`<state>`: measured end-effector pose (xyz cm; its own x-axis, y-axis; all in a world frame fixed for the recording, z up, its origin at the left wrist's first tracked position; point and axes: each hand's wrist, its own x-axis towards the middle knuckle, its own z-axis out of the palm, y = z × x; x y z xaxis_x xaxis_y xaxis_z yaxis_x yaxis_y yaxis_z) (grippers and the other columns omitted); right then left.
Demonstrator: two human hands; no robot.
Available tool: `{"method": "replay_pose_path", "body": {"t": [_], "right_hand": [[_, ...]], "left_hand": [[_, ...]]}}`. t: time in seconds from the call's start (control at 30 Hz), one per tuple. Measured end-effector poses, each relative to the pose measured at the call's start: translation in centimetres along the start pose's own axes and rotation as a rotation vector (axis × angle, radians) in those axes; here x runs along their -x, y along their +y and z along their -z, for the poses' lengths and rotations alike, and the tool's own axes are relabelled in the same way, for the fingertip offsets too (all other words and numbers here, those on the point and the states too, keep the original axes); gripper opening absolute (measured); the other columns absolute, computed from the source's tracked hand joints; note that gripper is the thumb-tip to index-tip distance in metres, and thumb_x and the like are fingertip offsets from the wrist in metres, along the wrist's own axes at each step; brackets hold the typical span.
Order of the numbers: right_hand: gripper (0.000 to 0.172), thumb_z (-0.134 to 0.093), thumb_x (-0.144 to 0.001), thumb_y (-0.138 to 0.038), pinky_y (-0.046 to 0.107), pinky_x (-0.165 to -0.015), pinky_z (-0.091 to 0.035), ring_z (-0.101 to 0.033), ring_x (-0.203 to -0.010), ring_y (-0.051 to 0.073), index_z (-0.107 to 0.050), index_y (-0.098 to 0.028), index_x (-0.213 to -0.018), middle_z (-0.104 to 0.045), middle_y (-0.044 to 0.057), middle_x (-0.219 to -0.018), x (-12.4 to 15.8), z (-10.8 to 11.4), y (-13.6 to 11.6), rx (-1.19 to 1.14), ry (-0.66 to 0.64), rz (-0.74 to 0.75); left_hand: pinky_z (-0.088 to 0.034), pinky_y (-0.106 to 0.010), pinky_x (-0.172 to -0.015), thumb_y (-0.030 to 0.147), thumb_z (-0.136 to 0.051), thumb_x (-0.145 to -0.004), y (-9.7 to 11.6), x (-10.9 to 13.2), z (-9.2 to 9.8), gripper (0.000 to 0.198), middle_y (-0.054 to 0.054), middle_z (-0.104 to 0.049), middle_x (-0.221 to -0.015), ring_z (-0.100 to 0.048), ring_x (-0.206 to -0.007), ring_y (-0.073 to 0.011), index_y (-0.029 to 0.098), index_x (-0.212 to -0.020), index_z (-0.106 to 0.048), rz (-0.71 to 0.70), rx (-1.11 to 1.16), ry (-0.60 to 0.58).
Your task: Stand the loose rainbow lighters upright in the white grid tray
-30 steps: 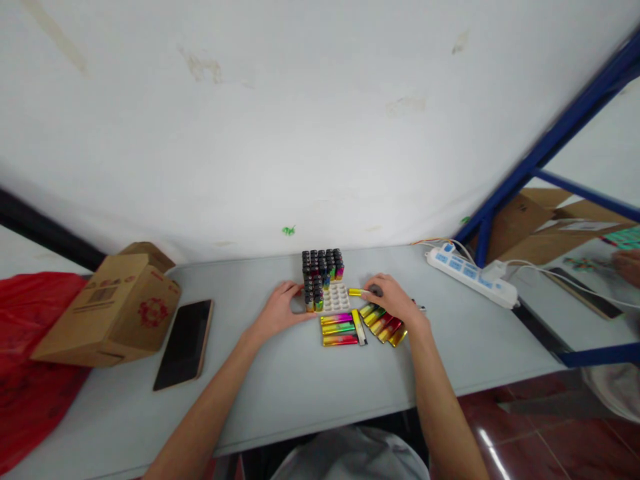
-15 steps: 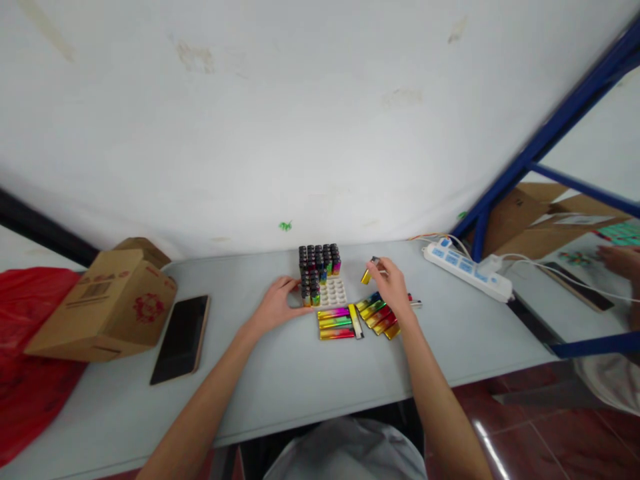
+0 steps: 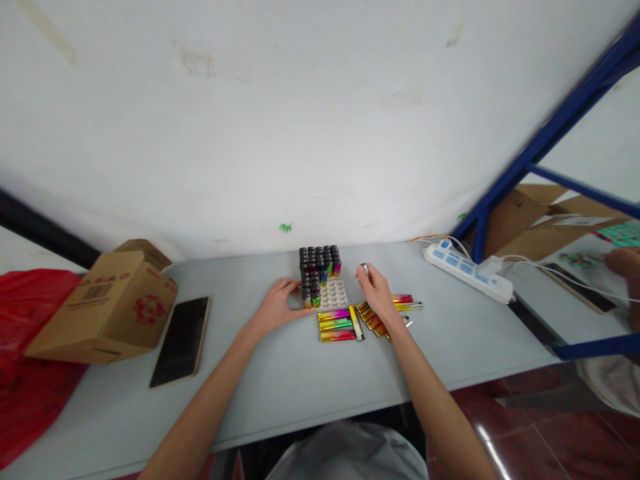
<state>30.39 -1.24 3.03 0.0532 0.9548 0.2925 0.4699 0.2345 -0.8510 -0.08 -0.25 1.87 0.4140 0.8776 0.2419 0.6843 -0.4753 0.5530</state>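
Observation:
A white tray (image 3: pixel 334 294) with round holes stands near the wall, its back and left filled with upright lighters (image 3: pixel 320 259) with dark tops. My left hand (image 3: pixel 279 303) grips the tray's left side, thumb along the front edge and fingers by the left rear. To the right of the tray, my right hand (image 3: pixel 374 288) is closed around a lighter (image 3: pixel 365 267); only its metal top shows. Below that hand, several shiny lighters (image 3: pixel 371 319) lie fanned out, partly hidden by the wrist. Three lighters (image 3: pixel 336 324) lie in a stack of rows before the tray, beside an upright-lying yellow one (image 3: pixel 357 323).
On the left are a phone (image 3: pixel 181 340), a cardboard box (image 3: pixel 107 303) and a red plastic bag (image 3: pixel 35 360). A white power strip (image 3: pixel 467 272) with cables lies right, beside a blue metal frame (image 3: pixel 543 143). Another person's hand (image 3: pixel 625 263) is at the far right.
My right hand has moved slightly left and turned, so the lighter in it is now mostly covered. My left hand stays at the tray. The other person's hand has shifted.

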Motion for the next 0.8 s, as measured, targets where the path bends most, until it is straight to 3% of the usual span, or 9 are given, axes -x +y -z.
{"method": "replay_pose_path", "body": {"t": [0.23, 0.5, 0.8], "right_hand": [[0.061, -0.054, -0.099, -0.07, 0.03, -0.059, -0.026, -0.032, -0.06, 0.014, -0.033, -0.027, -0.061, -0.031, -0.006, -0.056, 0.3, -0.1, -1.3, 0.018, 0.105, -0.049], [0.043, -0.049, -0.097, -0.053, 0.03, -0.059, -0.027, -0.034, -0.057, 0.014, -0.037, -0.027, -0.064, -0.037, -0.006, -0.055, 0.7, -0.3, -1.7, 0.056, 0.08, -0.015], [0.05, -0.051, -0.103, -0.06, 0.029, -0.06, -0.03, -0.034, -0.055, 0.014, -0.036, -0.027, -0.068, -0.043, -0.006, -0.055, 1.2, -0.9, -2.9, 0.118, -0.01, 0.05]], "left_hand": [[-0.057, -0.045, -0.099, 0.077, -0.082, -0.082, -0.2, 0.0, -0.1, 0.067, -0.009, -0.072, -0.109, -0.068, -0.105, -0.032, 0.02, -0.116, -0.075, -0.009, -0.02, 0.0], [-0.058, -0.045, -0.099, 0.075, -0.084, -0.082, -0.2, 0.1, -0.1, 0.066, -0.009, -0.071, -0.109, -0.067, -0.102, -0.0312, 0.02, -0.116, -0.075, 0.004, -0.009, -0.008], [-0.058, -0.045, -0.097, 0.072, -0.088, -0.078, 0.0, 0.2, -0.2, 0.063, -0.008, -0.071, -0.106, -0.067, -0.1, -0.0309, 0.022, -0.113, -0.076, 0.013, -0.003, 0.01]]}}
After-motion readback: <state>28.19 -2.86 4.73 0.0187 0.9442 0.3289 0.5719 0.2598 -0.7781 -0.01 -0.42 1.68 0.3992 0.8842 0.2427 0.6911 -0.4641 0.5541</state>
